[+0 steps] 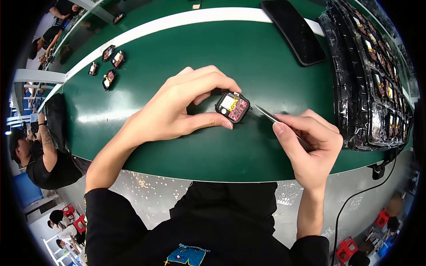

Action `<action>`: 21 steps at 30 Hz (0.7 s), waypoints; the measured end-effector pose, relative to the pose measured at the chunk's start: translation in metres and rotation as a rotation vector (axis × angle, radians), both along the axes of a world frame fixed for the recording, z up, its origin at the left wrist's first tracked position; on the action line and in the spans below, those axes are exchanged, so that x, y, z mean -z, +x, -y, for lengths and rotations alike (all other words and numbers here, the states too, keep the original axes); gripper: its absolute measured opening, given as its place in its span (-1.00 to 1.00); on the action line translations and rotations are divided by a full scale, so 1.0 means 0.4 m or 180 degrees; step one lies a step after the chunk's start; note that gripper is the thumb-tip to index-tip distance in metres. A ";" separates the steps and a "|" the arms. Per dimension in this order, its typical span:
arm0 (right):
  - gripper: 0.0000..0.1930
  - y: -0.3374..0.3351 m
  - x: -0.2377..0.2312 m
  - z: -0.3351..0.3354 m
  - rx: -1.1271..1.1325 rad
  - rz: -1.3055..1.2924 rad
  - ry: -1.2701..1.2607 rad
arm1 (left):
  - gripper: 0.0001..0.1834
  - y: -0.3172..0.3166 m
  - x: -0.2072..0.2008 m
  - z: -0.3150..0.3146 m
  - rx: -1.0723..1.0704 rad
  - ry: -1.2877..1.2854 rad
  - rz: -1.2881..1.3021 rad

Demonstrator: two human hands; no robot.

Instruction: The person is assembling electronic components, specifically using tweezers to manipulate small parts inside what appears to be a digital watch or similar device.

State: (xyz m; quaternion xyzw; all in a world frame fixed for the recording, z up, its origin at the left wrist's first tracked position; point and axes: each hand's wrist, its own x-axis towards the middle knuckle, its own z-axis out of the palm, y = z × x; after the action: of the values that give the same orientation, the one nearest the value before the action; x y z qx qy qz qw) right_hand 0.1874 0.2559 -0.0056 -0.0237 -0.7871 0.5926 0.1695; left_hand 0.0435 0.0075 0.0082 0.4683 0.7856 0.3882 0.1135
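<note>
Left of the phone (295, 33) and nearer you, your left hand (177, 103) pinches the black device (233, 107) between finger and thumb; your right hand (314, 142) clamps tweezers (267, 115), tips beside it. A loose pinch could scratch its board.

Fisheye view from above

The camera is worn on the head and faces down, near to the bare left hand (188, 95), the bare right hand (313, 144) and the smooth green bench (177, 53), whose edges curve.
</note>
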 end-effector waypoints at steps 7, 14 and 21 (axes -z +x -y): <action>-0.90 -0.009 -0.005 0.009 -0.0210 0.0091 0.0444 | -0.33 -0.004 0.013 -0.010 0.0261 -0.0109 -0.0125; -0.87 -0.024 0.019 0.013 -0.0341 -0.0062 0.0711 | -0.29 -0.016 0.024 -0.012 0.0324 -0.0119 -0.0186; -0.86 -0.020 0.014 0.021 -0.0286 -0.0033 0.0759 | -0.23 -0.014 0.017 -0.013 0.0357 -0.0183 -0.0329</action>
State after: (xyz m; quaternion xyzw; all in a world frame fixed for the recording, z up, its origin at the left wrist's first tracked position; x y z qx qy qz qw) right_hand 0.1795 0.2475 -0.0112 0.0350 -0.8514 0.5019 0.1484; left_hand 0.0380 0.0125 0.0015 0.5275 0.7738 0.3338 0.1077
